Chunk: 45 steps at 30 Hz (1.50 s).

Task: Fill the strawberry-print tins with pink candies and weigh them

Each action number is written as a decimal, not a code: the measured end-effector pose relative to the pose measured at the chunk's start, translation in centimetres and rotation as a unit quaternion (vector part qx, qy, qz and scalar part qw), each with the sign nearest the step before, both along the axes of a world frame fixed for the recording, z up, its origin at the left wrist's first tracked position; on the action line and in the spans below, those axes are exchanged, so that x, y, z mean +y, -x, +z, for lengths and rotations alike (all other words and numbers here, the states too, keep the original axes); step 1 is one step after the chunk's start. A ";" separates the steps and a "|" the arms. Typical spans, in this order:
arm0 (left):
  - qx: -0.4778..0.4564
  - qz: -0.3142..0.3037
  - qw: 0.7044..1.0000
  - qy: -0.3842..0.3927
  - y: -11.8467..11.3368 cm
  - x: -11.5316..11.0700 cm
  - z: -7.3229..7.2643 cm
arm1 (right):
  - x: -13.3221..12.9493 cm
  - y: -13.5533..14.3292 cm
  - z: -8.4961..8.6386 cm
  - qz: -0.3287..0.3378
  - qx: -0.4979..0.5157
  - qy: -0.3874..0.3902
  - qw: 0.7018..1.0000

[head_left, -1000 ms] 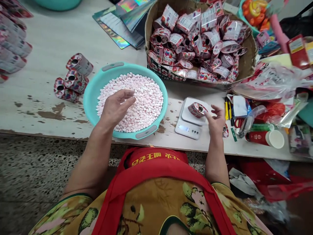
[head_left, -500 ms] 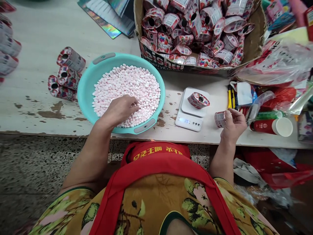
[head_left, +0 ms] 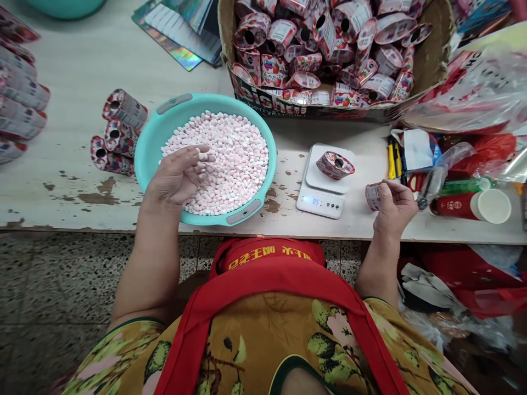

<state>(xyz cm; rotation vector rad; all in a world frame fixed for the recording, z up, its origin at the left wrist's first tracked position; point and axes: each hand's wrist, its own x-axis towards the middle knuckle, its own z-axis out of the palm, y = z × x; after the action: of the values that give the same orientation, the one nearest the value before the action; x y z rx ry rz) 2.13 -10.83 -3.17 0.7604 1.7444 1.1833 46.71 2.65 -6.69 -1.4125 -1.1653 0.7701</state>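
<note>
My left hand (head_left: 179, 174) is over the turquoise basin (head_left: 143, 140), its palm turned partly up and its fingers curled around a few small candies. Pale pink and white candies (head_left: 230, 159) fill the basin below it. To the right, my right hand (head_left: 395, 206) pinches a small printed candy box (head_left: 373, 196) between thumb and fingers, just above the table edge. Between the hands stands a white digital scale (head_left: 320, 204), its display lit and seeming to read 85. One printed box with a round dark hole (head_left: 335, 165) lies on its plate.
A cardboard carton (head_left: 263, 104) of many printed boxes stands behind the scale. More boxes (head_left: 123, 134) are stacked left of the basin. At right lie yellow cutters (head_left: 394, 159), a red paper cup (head_left: 457, 206) and plastic bags (head_left: 473, 109). Shiny sheets (head_left: 177, 33) lie at the back.
My left hand has lifted from among the candies, moved left and turned its palm up, with a few candies in its fingers. My right hand still holds the box in about the same place.
</note>
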 end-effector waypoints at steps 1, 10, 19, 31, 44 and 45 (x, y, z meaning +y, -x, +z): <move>-0.023 0.007 1.000 0.011 0.0 0.3 -0.2 | 0.1 0.0 -0.2 0.002 0.002 -0.001 1.000; -0.157 -0.022 0.987 -0.007 -1.9 5.1 2.6 | -0.9 -0.1 -2.7 0.037 -0.012 0.015 0.999; 0.032 -0.384 0.922 -0.024 -16.7 16.4 4.4 | -6.1 -1.0 -6.7 -0.011 -0.217 -0.056 0.975; 0.264 -0.428 0.862 -0.063 -21.8 20.3 0.8 | -7.2 -2.2 -10.4 0.004 -0.325 -0.115 0.939; -0.096 -0.181 0.979 0.018 -14.4 18.3 3.5 | -7.1 -2.1 -11.3 -0.009 -0.339 -0.144 0.930; -0.100 -0.177 0.979 0.023 -14.1 18.0 3.5 | -7.1 -2.1 -11.3 -0.008 -0.336 -0.145 0.931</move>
<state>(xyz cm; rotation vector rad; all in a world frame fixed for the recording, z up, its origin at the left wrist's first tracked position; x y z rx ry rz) 16.20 7.19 0.33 0.8511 1.3965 0.9378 48.76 -4.45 -17.96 -1.4679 -1.7031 0.0657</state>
